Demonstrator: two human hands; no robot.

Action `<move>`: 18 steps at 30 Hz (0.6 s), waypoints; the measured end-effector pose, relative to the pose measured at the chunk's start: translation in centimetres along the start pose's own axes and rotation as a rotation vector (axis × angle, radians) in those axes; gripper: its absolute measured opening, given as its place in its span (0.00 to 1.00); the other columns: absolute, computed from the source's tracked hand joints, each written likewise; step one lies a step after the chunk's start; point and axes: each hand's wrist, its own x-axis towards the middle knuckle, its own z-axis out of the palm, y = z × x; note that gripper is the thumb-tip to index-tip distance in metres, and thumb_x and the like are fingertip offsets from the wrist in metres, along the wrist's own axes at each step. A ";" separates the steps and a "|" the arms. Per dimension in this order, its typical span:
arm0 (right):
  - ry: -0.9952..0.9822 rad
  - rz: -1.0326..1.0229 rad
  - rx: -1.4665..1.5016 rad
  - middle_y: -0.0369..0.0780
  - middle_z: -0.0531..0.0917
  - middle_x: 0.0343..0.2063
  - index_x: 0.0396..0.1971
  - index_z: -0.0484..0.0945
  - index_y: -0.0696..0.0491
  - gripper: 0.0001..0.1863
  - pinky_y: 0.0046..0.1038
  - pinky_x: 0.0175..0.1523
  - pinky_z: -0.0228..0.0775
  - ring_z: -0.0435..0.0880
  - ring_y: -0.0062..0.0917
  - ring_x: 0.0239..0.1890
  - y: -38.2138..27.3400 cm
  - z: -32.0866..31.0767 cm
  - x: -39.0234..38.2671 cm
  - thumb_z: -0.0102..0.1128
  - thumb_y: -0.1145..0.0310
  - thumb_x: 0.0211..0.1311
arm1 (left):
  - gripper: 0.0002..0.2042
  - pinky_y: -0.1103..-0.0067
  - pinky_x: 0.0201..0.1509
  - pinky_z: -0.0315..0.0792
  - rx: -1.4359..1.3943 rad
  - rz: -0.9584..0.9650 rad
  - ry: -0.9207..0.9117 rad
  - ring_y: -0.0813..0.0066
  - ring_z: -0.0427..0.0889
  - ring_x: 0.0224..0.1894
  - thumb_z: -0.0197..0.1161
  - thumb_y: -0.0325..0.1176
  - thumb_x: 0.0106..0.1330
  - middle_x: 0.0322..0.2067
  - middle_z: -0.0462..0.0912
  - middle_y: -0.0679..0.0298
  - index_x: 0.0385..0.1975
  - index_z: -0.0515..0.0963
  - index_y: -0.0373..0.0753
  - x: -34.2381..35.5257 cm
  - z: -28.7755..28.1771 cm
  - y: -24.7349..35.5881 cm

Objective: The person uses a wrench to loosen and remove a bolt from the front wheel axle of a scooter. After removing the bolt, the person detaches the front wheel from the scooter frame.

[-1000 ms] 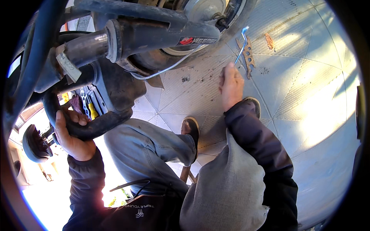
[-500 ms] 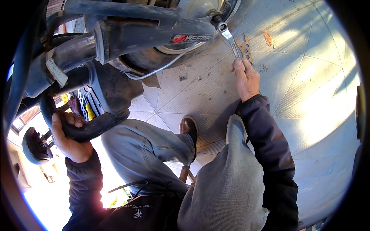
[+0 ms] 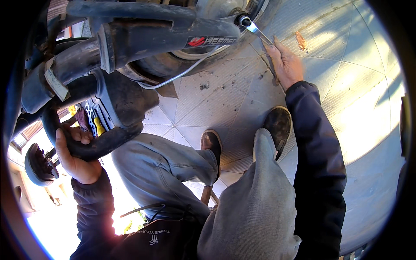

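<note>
My right hand (image 3: 285,63) is closed on a silver ring spanner (image 3: 259,32) at the upper right, whose ring end sits at the dark axle nut (image 3: 242,20) on a wheel's hub. Beside the nut ends a black tubular arm (image 3: 147,37) of the vehicle, with a pale cable (image 3: 179,79) running below it. My left hand (image 3: 80,158) is closed round a thick black tubular bar (image 3: 108,141) at the left. Just behind that bar, an open black compartment (image 3: 119,102) holds tools, among them a yellow handle (image 3: 99,125).
A tiled floor (image 3: 329,95) lies right of the vehicle, with a brown scrap (image 3: 300,41) near the wheel. My two shoes (image 3: 211,144) and bent legs occupy the lower middle. A black pedal-like part (image 3: 40,164) juts out at the far left, before a bright background.
My right hand has moved up and rightward, carrying the spanner from over the floor onto the axle nut. My left hand keeps its hold on the bar.
</note>
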 end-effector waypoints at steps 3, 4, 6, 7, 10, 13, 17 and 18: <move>-0.097 0.131 0.275 0.32 0.70 0.19 0.28 0.74 0.55 0.18 0.21 0.32 0.61 0.69 0.15 0.25 0.3 2.0 -0.2 0.47 0.55 0.69 | 0.09 0.81 0.33 0.64 -0.009 -0.002 -0.003 0.79 0.65 0.24 0.53 0.40 0.67 0.21 0.66 0.69 0.30 0.67 0.41 0.0 0.0 0.0; -0.138 0.122 0.300 0.35 0.71 0.19 0.28 0.73 0.55 0.19 0.24 0.33 0.63 0.70 0.21 0.25 0.6 2.7 -0.3 0.47 0.53 0.68 | 0.09 0.81 0.33 0.63 -0.014 -0.005 -0.005 0.79 0.65 0.24 0.53 0.39 0.67 0.21 0.66 0.69 0.30 0.67 0.41 0.0 0.0 0.1; -0.198 0.114 0.330 0.38 0.72 0.20 0.28 0.73 0.55 0.20 0.27 0.34 0.64 0.70 0.27 0.25 0.8 3.7 -0.2 0.46 0.52 0.67 | 0.10 0.80 0.33 0.63 -0.023 -0.006 -0.014 0.79 0.65 0.24 0.53 0.39 0.67 0.21 0.66 0.69 0.30 0.67 0.41 0.0 0.0 0.0; -0.211 0.115 0.330 0.38 0.71 0.20 0.27 0.72 0.55 0.21 0.26 0.34 0.63 0.70 0.27 0.25 1.0 3.6 0.0 0.45 0.51 0.68 | 0.10 0.80 0.33 0.63 -0.028 -0.007 -0.019 0.79 0.65 0.24 0.53 0.39 0.67 0.21 0.65 0.69 0.30 0.67 0.41 0.0 0.1 -0.1; -0.202 0.135 0.273 0.30 0.66 0.18 0.23 0.70 0.53 0.22 0.19 0.31 0.58 0.64 0.15 0.23 0.5 2.5 0.8 0.41 0.51 0.70 | 0.10 0.80 0.33 0.63 -0.017 -0.003 0.004 0.79 0.65 0.24 0.53 0.39 0.67 0.21 0.65 0.69 0.30 0.67 0.41 -0.1 0.1 0.0; -0.192 0.128 0.307 0.30 0.66 0.18 0.23 0.70 0.53 0.24 0.20 0.30 0.58 0.64 0.15 0.23 0.5 3.4 0.3 0.40 0.50 0.70 | 0.10 0.80 0.34 0.63 -0.036 -0.002 -0.034 0.79 0.65 0.24 0.53 0.39 0.67 0.21 0.65 0.68 0.30 0.67 0.41 0.0 -0.4 0.0; -0.184 0.210 0.567 0.31 0.67 0.17 0.23 0.70 0.52 0.26 0.19 0.29 0.59 0.65 0.15 0.21 -0.5 6.4 -1.6 0.38 0.46 0.70 | 0.10 0.80 0.33 0.63 -0.044 -0.015 -0.008 0.79 0.65 0.24 0.53 0.39 0.67 0.21 0.66 0.68 0.30 0.67 0.41 0.0 -0.1 0.1; -0.177 0.232 0.625 0.31 0.67 0.17 0.23 0.70 0.52 0.26 0.19 0.28 0.59 0.66 0.15 0.21 -1.4 7.0 -2.3 0.37 0.45 0.70 | 0.10 0.80 0.33 0.63 -0.042 -0.013 -0.004 0.79 0.65 0.24 0.53 0.39 0.67 0.21 0.66 0.68 0.30 0.67 0.41 0.1 -0.1 0.0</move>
